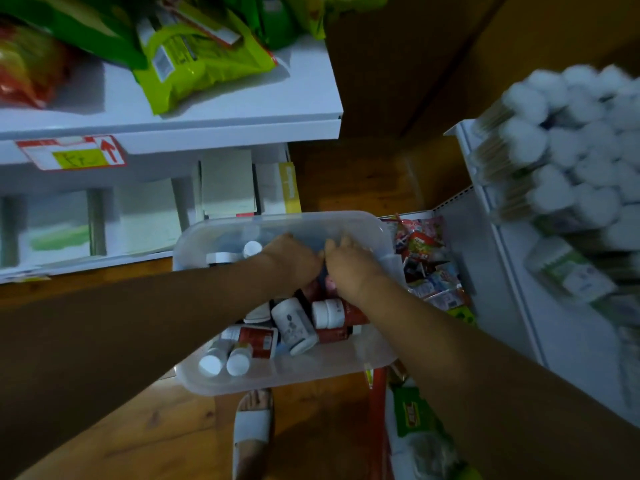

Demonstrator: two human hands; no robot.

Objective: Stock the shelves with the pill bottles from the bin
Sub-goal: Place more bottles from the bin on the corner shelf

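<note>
You are at the picking step, I judge: nothing has yet gone up onto the white metal shelves (242,109) at your left. The clear, round-cornered plastic bin (277,382) sits low in front of them, over the wooden floor. Your left hand (294,263) and right hand (351,271) reach into it side by side, backs up. The fingers are hidden, so I cannot tell whether either grips anything. Next you need a sure hold on one bottle and a clean lift out. The white-capped pill bottles (294,323), some red-labelled, lie jumbled on their sides in the bin's near half.
</note>
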